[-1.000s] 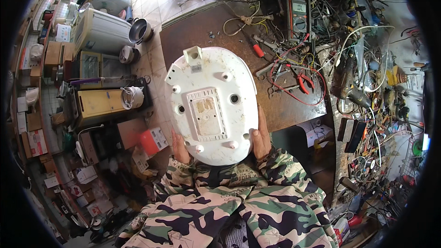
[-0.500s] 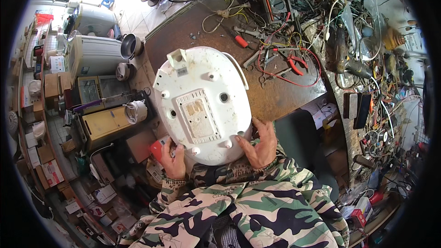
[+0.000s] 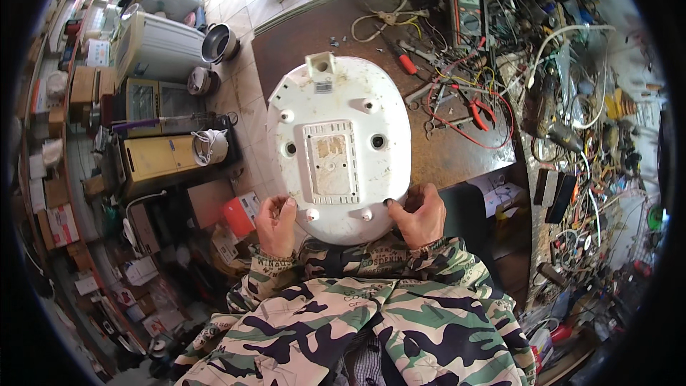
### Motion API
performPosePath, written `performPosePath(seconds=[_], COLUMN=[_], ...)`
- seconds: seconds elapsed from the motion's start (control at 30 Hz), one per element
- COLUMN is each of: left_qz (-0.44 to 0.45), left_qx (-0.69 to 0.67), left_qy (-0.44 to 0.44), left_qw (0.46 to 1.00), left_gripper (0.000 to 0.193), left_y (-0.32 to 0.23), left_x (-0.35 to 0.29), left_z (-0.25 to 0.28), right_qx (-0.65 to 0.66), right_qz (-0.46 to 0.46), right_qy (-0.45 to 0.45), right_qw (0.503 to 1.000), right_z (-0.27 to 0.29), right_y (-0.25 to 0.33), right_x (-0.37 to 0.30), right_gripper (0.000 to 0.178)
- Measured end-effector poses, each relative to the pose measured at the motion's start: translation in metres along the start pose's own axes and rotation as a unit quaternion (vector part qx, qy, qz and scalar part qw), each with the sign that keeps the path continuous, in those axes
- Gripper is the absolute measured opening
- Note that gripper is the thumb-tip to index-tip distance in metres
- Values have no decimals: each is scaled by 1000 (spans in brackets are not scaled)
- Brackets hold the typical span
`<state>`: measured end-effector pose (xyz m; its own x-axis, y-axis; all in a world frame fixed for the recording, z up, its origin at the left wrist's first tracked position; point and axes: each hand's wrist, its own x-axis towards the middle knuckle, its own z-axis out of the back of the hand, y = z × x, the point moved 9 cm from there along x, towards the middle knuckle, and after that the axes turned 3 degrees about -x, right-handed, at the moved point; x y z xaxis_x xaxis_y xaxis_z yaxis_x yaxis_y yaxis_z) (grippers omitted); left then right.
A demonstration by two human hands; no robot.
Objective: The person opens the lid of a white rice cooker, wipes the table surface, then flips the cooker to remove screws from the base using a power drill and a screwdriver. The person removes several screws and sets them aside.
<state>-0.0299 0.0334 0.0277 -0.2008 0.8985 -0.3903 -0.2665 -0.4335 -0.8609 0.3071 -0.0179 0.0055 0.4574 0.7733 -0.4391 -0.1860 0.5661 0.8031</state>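
Note:
A white oval appliance, by its shape a rice cooker, is turned bottom up between my hands, its near end towards my body. Its dirty underside shows small feet, round holes, a slotted panel in the middle and a boxy socket at the far end. My left hand grips the near left edge, thumb up and fingers curled under. At the near right edge my right hand holds on likewise, its thumb over the rim. The lower fingers of both hands are partly hidden.
Beyond the appliance lies a brown worktable. On it are a red-handled screwdriver, red pliers, a multimeter and tangled wires. Cookers and metal pots stand at the left, a cluttered tool bench at the right.
The appliance has turned a little clockwise, so its panel now stands nearly straight. Both hands keep hold of its near edges. The whole view has shifted too.

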Motion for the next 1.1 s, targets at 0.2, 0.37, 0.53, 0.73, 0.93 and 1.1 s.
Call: performPosePath(seconds=[0.2,0.37,0.53,0.73,0.93,1.1], left_qz=[-190,-365,-505,-465,-327,-305], left_qx=[80,182,213,337,430,441], left_qy=[-20,-24,110,134,283,285], left_qw=[978,913,829,808,793,795], left_gripper=[24,28,33,47,47,49], left_y=[-64,-145,-214,-218,-212,-213], left_x=[18,53,27,125,168,168], left_z=[-1,-34,-111,-160,-210,-196], right_qx=[-56,-76,-82,-68,-66,-50], right_qz=[5,22,14,7,-18,-16], right_qy=[18,37,37,53,49,71], right_qw=[998,996,996,996,996,996], right_z=[1,-3,-4,0,5,12], right_y=[-8,-11,0,7,0,10], right_x=[6,13,12,12,15,18], right_gripper=[46,49,51,51,52,52])
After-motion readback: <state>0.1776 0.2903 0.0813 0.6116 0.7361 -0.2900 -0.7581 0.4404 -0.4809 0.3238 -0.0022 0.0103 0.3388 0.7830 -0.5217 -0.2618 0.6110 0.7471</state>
